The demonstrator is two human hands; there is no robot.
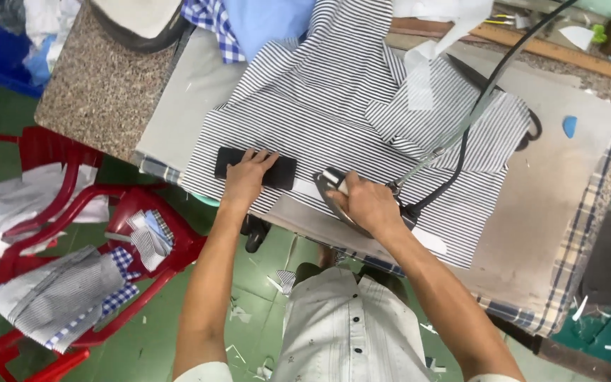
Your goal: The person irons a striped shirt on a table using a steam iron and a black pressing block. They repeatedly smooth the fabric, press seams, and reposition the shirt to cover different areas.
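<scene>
Chairs come first: two red plastic chairs at my left act as bins, their seats holding folded striped and checked fabric pieces. One striped shirt lies across the padded table. My left hand presses flat on one black rectangular block; my right hand grips one iron, hands apart.

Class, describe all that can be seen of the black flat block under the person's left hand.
The black block is a flat, matte, oblong piece with rounded corners; its material cannot be told. It lies flat on the striped fabric near the cloth's front edge, its long side along that edge. The left hand rests on its middle, fingers spread, covering part of it. The iron sits just beside its right end.
</scene>
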